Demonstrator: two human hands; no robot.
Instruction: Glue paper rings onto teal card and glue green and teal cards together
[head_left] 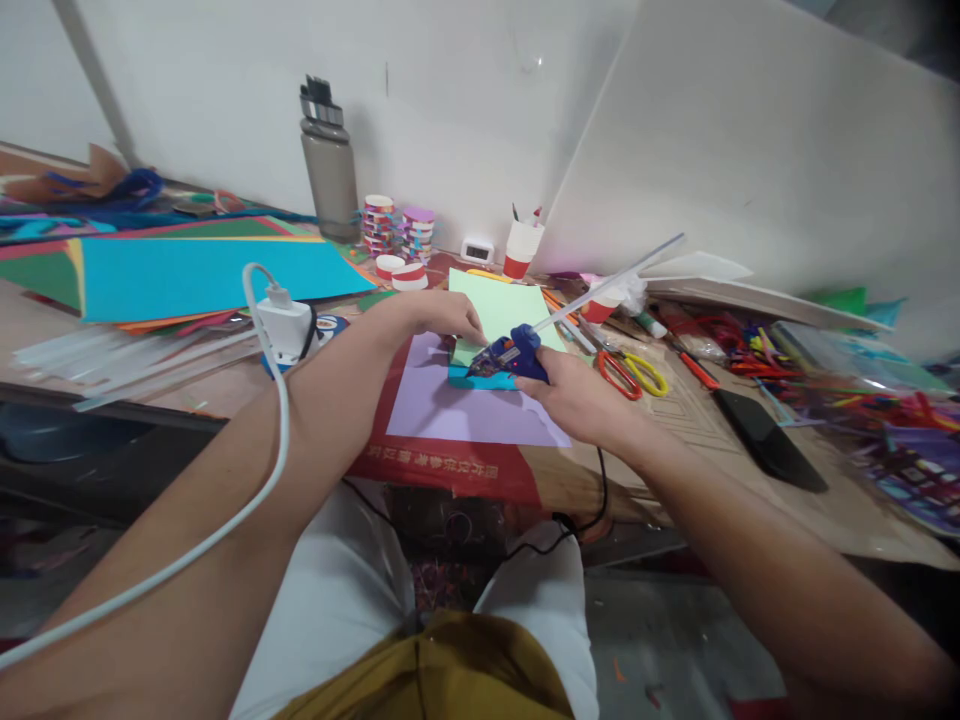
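My right hand (559, 390) is wrapped around a blue hot glue gun (514, 355), with a long clear glue stick (615, 285) jutting from its back. Its nozzle points left, low over a blue paper piece (487, 382). Fingers bent and drawn together, my left hand (442, 315) holds down a light green paper (506, 305) beside the nozzle; the thumb is mostly hidden. Both papers lie over a purple sheet (427, 405) at the table's front edge.
To the right are scissors (630, 375), a black phone (769, 440) and a red-handled tool (697, 368). A white plug adapter (285, 325), its cable crossing my left arm, coloured sheets (217, 270) and clear sticks (127, 355) are left. Behind stand a bottle (330, 175) and a paper cup (523, 248).
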